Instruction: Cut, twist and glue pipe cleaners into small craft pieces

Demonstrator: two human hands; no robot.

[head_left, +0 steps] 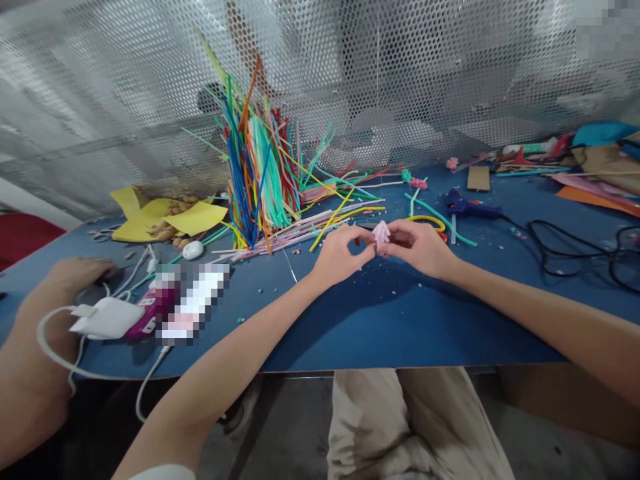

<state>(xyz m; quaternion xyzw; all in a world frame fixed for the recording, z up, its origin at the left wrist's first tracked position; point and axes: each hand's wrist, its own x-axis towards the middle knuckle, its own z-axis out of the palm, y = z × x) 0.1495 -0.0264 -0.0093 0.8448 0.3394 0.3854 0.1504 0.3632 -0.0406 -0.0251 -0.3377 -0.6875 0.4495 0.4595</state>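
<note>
Between my two hands, a little above the blue table, is a small pale pink flower-like piece (pixel 381 233) that looks made of fuzzy pipe cleaner. My left hand (pixel 345 252) pinches its left side between thumb and fingertips. From the right, my right hand (pixel 417 247) grips the same piece, with fingers and thumb closed on it. Just behind my hands lie loose pipe cleaners (pixel 320 223) in pink, yellow and other colours. Yellow-handled scissors (pixel 430 220) rest partly hidden behind my right hand.
A tall bundle of coloured pipe cleaners (pixel 267 177) stands at the back. A blue glue gun (pixel 473 205) with a black cord (pixel 550 250) lies right. Left are a phone (pixel 195 303), a white charger (pixel 107 318), yellow sheets (pixel 145 220) and another person's hand (pixel 80 273).
</note>
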